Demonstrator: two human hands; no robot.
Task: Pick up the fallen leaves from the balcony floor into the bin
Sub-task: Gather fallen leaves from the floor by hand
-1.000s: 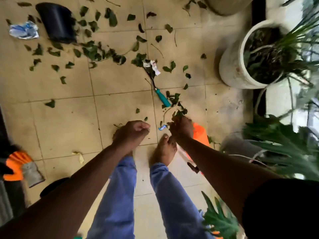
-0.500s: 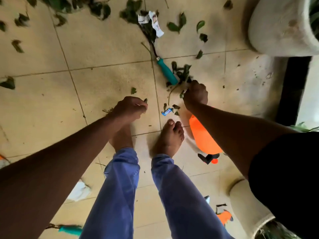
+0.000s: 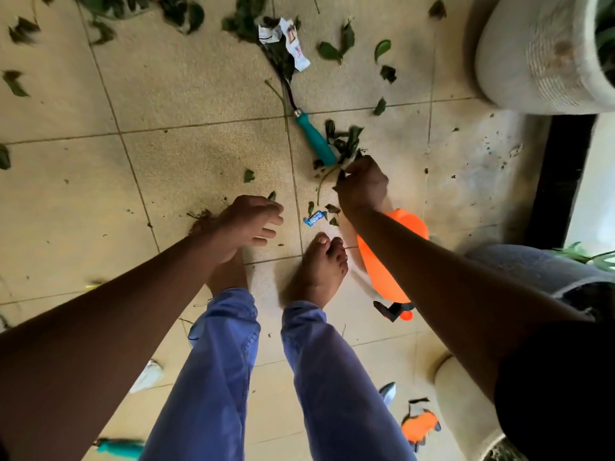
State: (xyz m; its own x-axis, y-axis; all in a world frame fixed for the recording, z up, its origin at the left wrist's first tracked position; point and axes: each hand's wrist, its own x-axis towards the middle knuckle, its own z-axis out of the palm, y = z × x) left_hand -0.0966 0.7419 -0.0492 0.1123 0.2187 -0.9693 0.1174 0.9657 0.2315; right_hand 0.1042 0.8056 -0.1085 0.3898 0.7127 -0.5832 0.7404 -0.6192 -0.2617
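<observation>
just right of frame centre, right hand [image 3: 362,184] pinches a leaf clump [image 3: 344,141] beside the teal trowel [image 3: 316,139]; left hand [image 3: 251,221] hangs loose-fingered, holding nothing. best gather nearby scraps first.

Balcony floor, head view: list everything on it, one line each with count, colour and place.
leaves: many, dark green, scattered over the tiles, thickest at the top
garden tool: one, teal handle, centre
paper scrap: one, white, top centre
wrapper: one, blue, by the toes
spray bottle: one, orange, under the right forearm
pot: one, white, top right
glove: one, orange, bottom right
left hand: fingers loosely spread, near the floor
right hand: gripping leaves
</observation>
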